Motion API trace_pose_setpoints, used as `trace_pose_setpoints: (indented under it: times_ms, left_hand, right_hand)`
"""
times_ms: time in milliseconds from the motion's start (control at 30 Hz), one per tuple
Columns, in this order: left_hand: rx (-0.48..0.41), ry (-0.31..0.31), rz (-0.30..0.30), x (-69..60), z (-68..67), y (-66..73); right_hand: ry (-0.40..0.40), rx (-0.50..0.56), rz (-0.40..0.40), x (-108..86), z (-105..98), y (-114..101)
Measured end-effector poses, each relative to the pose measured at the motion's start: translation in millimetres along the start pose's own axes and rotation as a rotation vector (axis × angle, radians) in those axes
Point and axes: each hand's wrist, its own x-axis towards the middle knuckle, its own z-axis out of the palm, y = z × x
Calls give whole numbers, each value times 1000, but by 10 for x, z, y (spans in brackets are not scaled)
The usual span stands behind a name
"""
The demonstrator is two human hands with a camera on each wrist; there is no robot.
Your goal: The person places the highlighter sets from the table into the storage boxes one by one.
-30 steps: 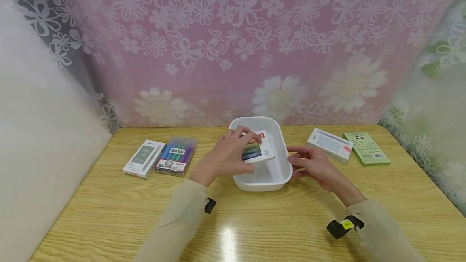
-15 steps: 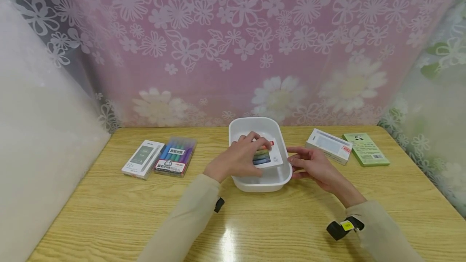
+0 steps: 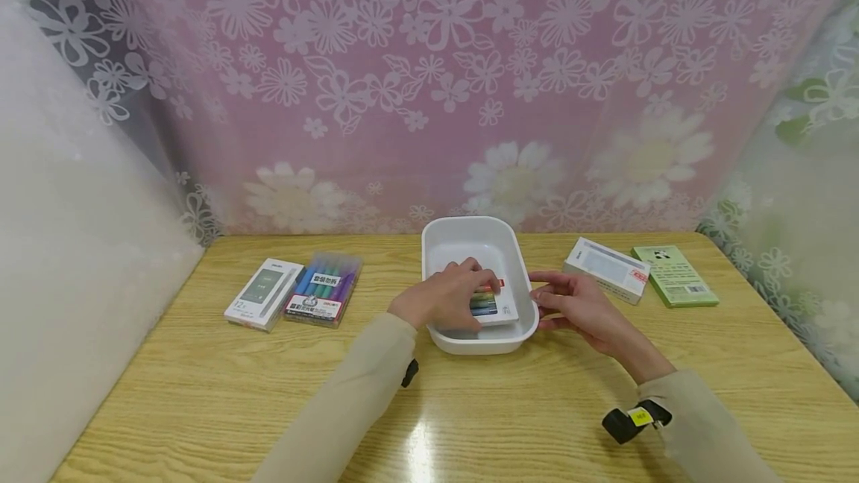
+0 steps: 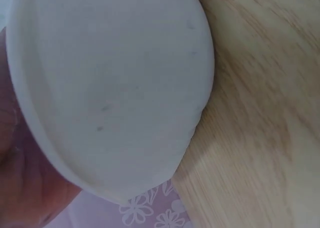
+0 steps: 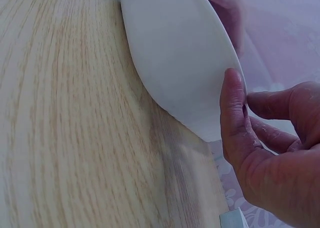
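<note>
A white plastic basin (image 3: 470, 343) stands on the wooden table in front of me. Inside it, my left hand (image 3: 444, 295) grips a flat white box (image 3: 508, 310) with a window showing coloured sticks; the fingers lie over the box and the thumb is at its near edge. My right hand (image 3: 582, 310) pinches the basin's right rim, with fingertips on either side of the wall in the right wrist view. The basin's outer wall (image 4: 115, 77) fills much of the left wrist view and hides the box there.
To the left lie a white-and-grey box (image 3: 264, 295) and a clear pack of coloured pens (image 3: 323, 293). On the right are a white box (image 3: 607, 268) and a green box (image 3: 674, 276). A floral curtain (image 3: 429, 95) hangs behind the table (image 3: 510, 423).
My left hand has moved right and toward me inside the basin, and the white box has gone lower with it. The right hand stays at the rim.
</note>
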Motion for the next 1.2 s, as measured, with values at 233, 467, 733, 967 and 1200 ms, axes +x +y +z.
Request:
trace_pose_setpoints:
  times_ms: [233,467,733,967,1200]
  left_hand:
    - [0,-74,-20,44,53,8]
    - [24,-91,-32,55,90,20]
    - [44,-97,-28,69,80,37]
    - [55,-113,-35,62,66,36]
    - [30,-40,-12,7,46,49]
  right_hand:
    - [-1,14,3,2,6,12]
    - [-2,8,3,7,-1,23]
    - [3,5,8,-3,-12,-2]
    - [9,14,16,5,-7,-4]
    - [7,31,13,8,-3,12]
